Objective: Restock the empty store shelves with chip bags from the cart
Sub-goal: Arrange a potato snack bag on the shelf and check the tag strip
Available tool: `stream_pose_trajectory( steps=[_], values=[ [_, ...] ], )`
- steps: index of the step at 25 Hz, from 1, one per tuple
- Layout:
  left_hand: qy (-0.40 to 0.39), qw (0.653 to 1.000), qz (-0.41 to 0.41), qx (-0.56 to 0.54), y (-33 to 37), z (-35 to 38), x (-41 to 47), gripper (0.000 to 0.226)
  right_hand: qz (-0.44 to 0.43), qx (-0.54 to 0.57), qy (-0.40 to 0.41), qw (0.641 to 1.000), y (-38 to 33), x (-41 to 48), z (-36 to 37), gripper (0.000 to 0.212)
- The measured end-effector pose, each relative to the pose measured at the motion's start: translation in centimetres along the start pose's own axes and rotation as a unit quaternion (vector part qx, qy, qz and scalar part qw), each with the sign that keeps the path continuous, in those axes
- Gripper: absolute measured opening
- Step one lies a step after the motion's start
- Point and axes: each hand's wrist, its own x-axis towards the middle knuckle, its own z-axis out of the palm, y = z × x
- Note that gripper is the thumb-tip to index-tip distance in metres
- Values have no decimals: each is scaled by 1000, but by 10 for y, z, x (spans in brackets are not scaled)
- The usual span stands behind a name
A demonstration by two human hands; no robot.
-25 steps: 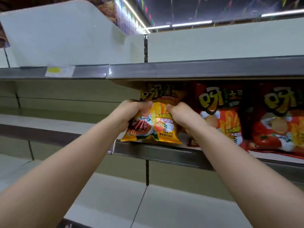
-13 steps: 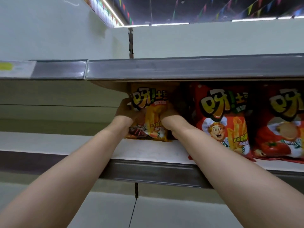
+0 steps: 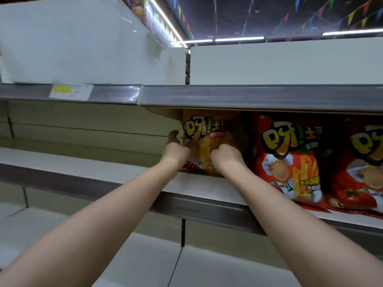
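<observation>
Both hands (image 3: 226, 155) around yellow chip bag (image 3: 200, 129)

My two forearms (image 3: 107, 212) are bare from the lower edge of view up to the wrists, smooth and slim. My left grip (image 3: 176, 151) and right grip (image 3: 225, 155) are bare too.

Bright tube lights (image 3: 240, 39) glow on a dim ceiling. Glare streaks the shelf rail (image 3: 132, 94); its shadow darkens the orange chip bag (image 3: 207, 129). Left hand (image 3: 176, 150) and right hand (image 3: 226, 156) are blurred; wide-angle edges bend
</observation>
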Motion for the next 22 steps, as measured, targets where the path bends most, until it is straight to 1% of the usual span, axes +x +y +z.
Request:
stream_pose_trajectory(
  steps=[1,2,3,5,6,8,10,13,17,22],
  values=[
    [29,999,10,-11,-3,-4,-7,53,-26,15,26,999,-1,-6,5,19],
    [59,998,21,14,-4,-11,-20,50,-65,32,48,996,-6,-16,10,19],
    [81,996,38,30,-5,-18,-34,48,-106,61,62,991,-10,-25,16,25],
    [114,991,62,39,-9,-37,-63,40,-163,125,62,977,-17,-40,33,39],
    [125,989,74,36,-13,-48,-79,35,-194,157,54,967,-22,-50,43,40],
    [167,983,72,22,-24,-74,-110,30,-230,224,28,947,-37,-73,62,37],
    [202,978,53,26,-41,-106,-142,29,-248,280,-33,927,-52,-98,91,34],
    [253,966,2,55,-66,-158,-184,31,-279,312,-113,901,-74,-138,140,32],
    [366,924,-81,74,-100,-234,-237,35,-281,325,-241,870,-103,-184,208,34],
    [454,872,-161,91,-151,-317,-287,32,-268,305,-358,841,-132,-232,292,34]
  ],
)
